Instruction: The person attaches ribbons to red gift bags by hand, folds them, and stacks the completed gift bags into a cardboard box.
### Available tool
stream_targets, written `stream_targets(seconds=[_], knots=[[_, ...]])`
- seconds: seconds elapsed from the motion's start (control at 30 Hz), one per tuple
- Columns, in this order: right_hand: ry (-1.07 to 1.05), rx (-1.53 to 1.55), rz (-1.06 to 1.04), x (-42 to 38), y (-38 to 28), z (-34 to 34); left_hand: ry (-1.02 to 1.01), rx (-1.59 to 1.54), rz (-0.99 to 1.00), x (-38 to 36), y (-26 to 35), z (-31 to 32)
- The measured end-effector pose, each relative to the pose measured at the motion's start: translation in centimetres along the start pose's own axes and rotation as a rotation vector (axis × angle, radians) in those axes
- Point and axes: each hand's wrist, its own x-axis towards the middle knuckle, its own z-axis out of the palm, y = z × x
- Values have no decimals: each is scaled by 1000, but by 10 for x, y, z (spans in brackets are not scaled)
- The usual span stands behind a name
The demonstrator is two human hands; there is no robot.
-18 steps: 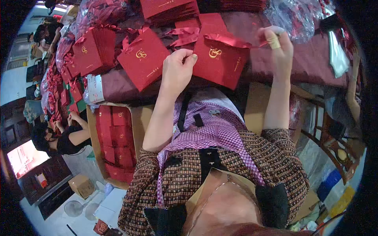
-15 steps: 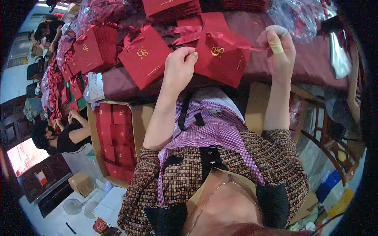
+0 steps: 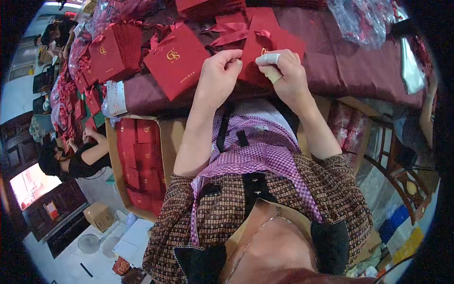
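Observation:
A red gift bag [image 3: 253,73] with a gold emblem lies tilted on the table in front of me, partly covered by my hands. At its left edge my left hand [image 3: 220,73] is closed, thumb and forefinger pinching the bag. My right hand [image 3: 286,71], with white and yellowish tape on its fingers, is closed over the bag's front; what its fingertips hold is hidden. A bit of red ribbon [image 3: 263,34] shows at the bag's top. Just left lies another red gift bag [image 3: 177,61] with a gold emblem.
Stacked red bags [image 3: 116,52] stand at the left, with more at the back. A cardboard box [image 3: 172,142] of red bags sits below the table [image 3: 331,61]. Clear plastic [image 3: 362,23] lies at back right. Another person [image 3: 80,158] works at far left.
My right hand has moved left and slightly down, from beyond the bag's right side onto its front. The ribbon stretched toward it is now mostly hidden. My left hand stays near the left edge.

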Motion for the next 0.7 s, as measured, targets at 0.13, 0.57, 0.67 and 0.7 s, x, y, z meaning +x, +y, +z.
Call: stream_targets(seconds=[0.13,0.57,0.67,0.7], knots=[[39,15,7,-3,1,6,-24,18,36,-4,10,1],[107,73,57,-2,2,14,-42,187,64,-7,18,3],[113,11,-25,1,-1,12,-30,188,116,-7,14,4],[113,11,-25,1,-1,12,-30,188,115,-7,14,6]])
